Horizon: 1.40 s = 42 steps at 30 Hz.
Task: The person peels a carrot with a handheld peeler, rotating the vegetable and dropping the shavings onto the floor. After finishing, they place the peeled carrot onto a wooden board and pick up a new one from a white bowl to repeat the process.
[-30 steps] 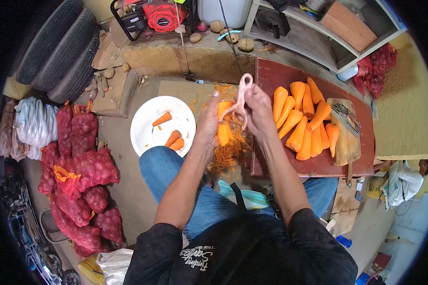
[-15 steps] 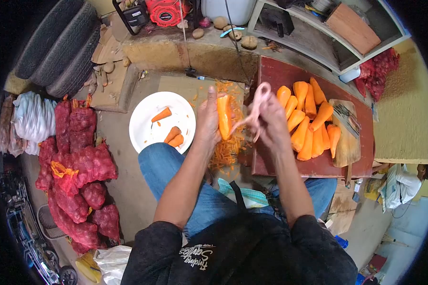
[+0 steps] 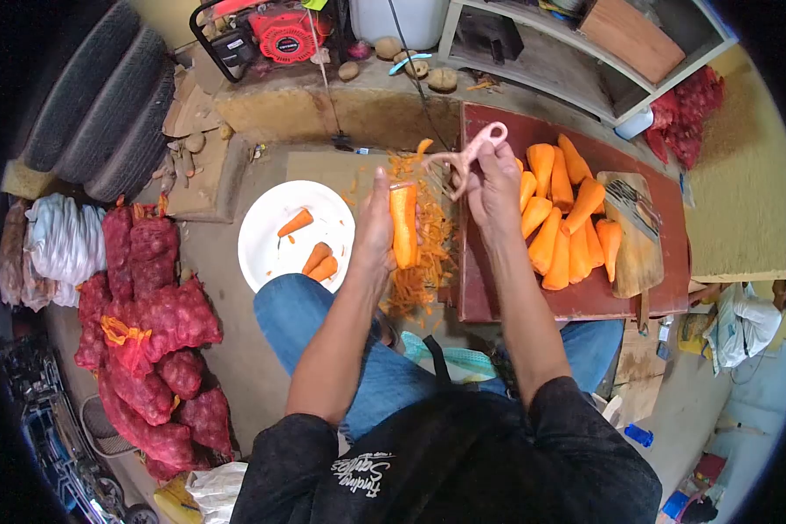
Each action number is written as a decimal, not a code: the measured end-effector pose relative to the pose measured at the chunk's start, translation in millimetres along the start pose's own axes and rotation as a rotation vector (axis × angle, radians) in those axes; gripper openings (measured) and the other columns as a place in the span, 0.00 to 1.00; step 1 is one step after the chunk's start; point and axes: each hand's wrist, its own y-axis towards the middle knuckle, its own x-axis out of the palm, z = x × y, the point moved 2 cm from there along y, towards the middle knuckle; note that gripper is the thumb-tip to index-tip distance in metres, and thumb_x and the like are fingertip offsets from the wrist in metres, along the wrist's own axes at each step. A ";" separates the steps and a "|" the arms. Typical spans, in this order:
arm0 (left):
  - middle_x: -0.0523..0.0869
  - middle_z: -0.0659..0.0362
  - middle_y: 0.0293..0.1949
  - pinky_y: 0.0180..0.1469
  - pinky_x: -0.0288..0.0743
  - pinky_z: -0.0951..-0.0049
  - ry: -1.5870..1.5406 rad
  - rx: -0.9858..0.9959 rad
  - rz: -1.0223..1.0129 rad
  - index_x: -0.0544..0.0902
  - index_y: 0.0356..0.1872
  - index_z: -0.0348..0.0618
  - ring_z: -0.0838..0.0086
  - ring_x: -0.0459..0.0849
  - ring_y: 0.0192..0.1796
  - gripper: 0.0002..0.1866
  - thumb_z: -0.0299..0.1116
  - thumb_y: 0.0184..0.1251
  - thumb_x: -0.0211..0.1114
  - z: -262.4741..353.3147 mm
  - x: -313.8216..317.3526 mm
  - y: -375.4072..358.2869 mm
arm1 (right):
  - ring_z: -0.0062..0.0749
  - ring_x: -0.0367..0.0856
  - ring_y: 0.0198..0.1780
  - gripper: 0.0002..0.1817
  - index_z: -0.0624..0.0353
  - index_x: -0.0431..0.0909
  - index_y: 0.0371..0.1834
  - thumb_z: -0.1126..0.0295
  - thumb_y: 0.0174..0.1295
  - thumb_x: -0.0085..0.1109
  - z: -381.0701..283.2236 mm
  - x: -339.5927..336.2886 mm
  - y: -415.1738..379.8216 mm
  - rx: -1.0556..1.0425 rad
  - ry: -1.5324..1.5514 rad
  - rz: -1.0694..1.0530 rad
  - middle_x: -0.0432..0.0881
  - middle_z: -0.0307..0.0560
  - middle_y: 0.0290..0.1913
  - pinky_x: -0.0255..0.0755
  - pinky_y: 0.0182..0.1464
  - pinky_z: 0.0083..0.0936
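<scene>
My left hand is closed round a carrot, held upright above a heap of peelings. Most of the carrot's visible side is bright and smooth; a darker patch shows at its top end. In my right hand is a pink peeler, raised to the right of the carrot and apart from it. Orange peelings lie on flattened cardboard below. Several peeled carrots are piled on the dark red table at the right. A white basin at the left holds a few unpeeled carrot pieces.
A wooden board with a dark-bladed tool lies on the table. Red net sacks fill the floor at left, below stacked tyres. A red engine and a grey shelf stand at the back.
The peeler has moved up and away from the carrot, and a strip of peel now shows in the air near it. The carrot has stayed in my left hand. The view has shifted slightly.
</scene>
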 end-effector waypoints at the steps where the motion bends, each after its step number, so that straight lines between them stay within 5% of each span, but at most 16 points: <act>1: 0.80 0.57 0.25 0.18 0.80 0.73 -0.022 -0.009 0.010 0.80 0.45 0.37 0.74 0.80 0.22 0.33 0.64 0.76 0.50 1.0 -2.2 2.3 | 0.26 0.82 0.34 0.09 0.60 0.71 0.49 0.70 0.73 0.57 -3.9 2.7 -8.8 0.075 -0.013 0.015 0.81 0.43 0.37 0.80 0.38 0.23; 4: 0.81 0.57 0.26 0.22 0.81 0.74 -0.060 -0.040 0.038 0.80 0.44 0.37 0.74 0.80 0.22 0.32 0.63 0.76 0.51 -0.6 -9.3 6.1 | 0.25 0.84 0.37 0.12 0.61 0.72 0.54 0.72 0.71 0.58 -12.0 12.6 -55.7 0.324 -0.024 -0.025 0.82 0.42 0.39 0.83 0.44 0.25; 5: 0.81 0.56 0.26 0.23 0.81 0.75 -0.064 -0.048 0.043 0.80 0.44 0.37 0.74 0.80 0.22 0.32 0.63 0.76 0.51 -1.2 -10.5 7.6 | 0.24 0.85 0.38 0.16 0.62 0.73 0.56 0.68 0.70 0.61 -5.6 10.0 -67.8 0.340 0.033 -0.171 0.84 0.43 0.41 0.83 0.43 0.25; 11: 0.82 0.57 0.26 0.22 0.79 0.75 0.027 0.044 -0.007 0.80 0.43 0.38 0.75 0.80 0.21 0.33 0.65 0.75 0.50 -11.4 1.6 4.2 | 0.25 0.85 0.42 0.20 0.65 0.72 0.57 0.64 0.69 0.64 8.1 23.3 -58.9 0.306 0.020 -0.146 0.84 0.44 0.43 0.84 0.45 0.25; 16: 0.80 0.59 0.27 0.18 0.78 0.74 0.030 -0.054 -0.077 0.79 0.49 0.40 0.76 0.79 0.22 0.37 0.70 0.73 0.46 -9.9 0.5 -1.7 | 0.24 0.80 0.32 0.09 0.60 0.72 0.46 0.67 0.73 0.58 16.9 16.2 -0.3 0.207 -0.031 -0.123 0.81 0.42 0.36 0.76 0.33 0.22; 20: 0.80 0.59 0.27 0.18 0.77 0.74 -0.049 -0.103 -0.039 0.78 0.48 0.40 0.76 0.79 0.21 0.37 0.70 0.72 0.47 -6.4 -0.2 -1.0 | 0.28 0.79 0.26 0.10 0.60 0.71 0.47 0.64 0.75 0.54 21.5 0.0 29.7 0.059 -0.010 -0.008 0.81 0.46 0.36 0.73 0.23 0.24; 23: 0.80 0.58 0.27 0.19 0.77 0.73 -0.074 -0.065 -0.016 0.79 0.48 0.39 0.75 0.79 0.22 0.37 0.70 0.72 0.49 -7.9 -4.2 1.5 | 0.24 0.80 0.32 0.07 0.59 0.72 0.48 0.67 0.75 0.55 -9.2 13.3 -7.1 0.210 -0.051 -0.056 0.80 0.42 0.35 0.75 0.32 0.21; 27: 0.81 0.57 0.27 0.19 0.78 0.72 -0.124 -0.022 0.013 0.80 0.46 0.37 0.74 0.79 0.22 0.36 0.67 0.72 0.52 -5.8 -8.7 10.2 | 0.26 0.79 0.21 0.13 0.58 0.72 0.50 0.65 0.70 0.62 -7.0 25.0 -73.3 0.385 -0.059 -0.100 0.83 0.45 0.35 0.74 0.19 0.20; 36: 0.80 0.58 0.25 0.18 0.77 0.75 0.072 -0.026 -0.028 0.80 0.46 0.38 0.75 0.81 0.22 0.35 0.67 0.71 0.55 -4.6 5.5 -9.8 | 0.24 0.81 0.27 0.11 0.58 0.72 0.49 0.64 0.73 0.58 8.6 13.6 -14.4 0.194 -0.068 -0.106 0.81 0.42 0.35 0.77 0.25 0.21; 38: 0.80 0.58 0.25 0.18 0.77 0.75 -0.028 -0.090 -0.052 0.80 0.47 0.38 0.75 0.81 0.23 0.35 0.68 0.71 0.54 -6.4 2.4 -5.3 | 0.26 0.81 0.29 0.10 0.57 0.71 0.48 0.64 0.75 0.55 8.2 11.2 8.6 0.101 -0.092 -0.097 0.81 0.43 0.36 0.78 0.28 0.24; 39: 0.80 0.58 0.25 0.18 0.77 0.75 -0.079 -0.120 -0.063 0.80 0.47 0.39 0.75 0.81 0.23 0.35 0.68 0.70 0.54 -7.3 1.1 -3.3 | 0.22 0.80 0.35 0.08 0.58 0.71 0.47 0.67 0.74 0.57 3.1 11.7 12.4 0.106 -0.101 -0.065 0.80 0.39 0.37 0.76 0.37 0.21; 42: 0.80 0.58 0.24 0.19 0.77 0.75 -0.184 -0.088 -0.068 0.79 0.47 0.40 0.76 0.81 0.22 0.35 0.69 0.70 0.54 -6.4 -4.3 2.3 | 0.23 0.81 0.35 0.10 0.59 0.72 0.49 0.67 0.72 0.59 -7.8 5.8 10.7 0.092 -0.081 -0.069 0.80 0.41 0.38 0.77 0.36 0.21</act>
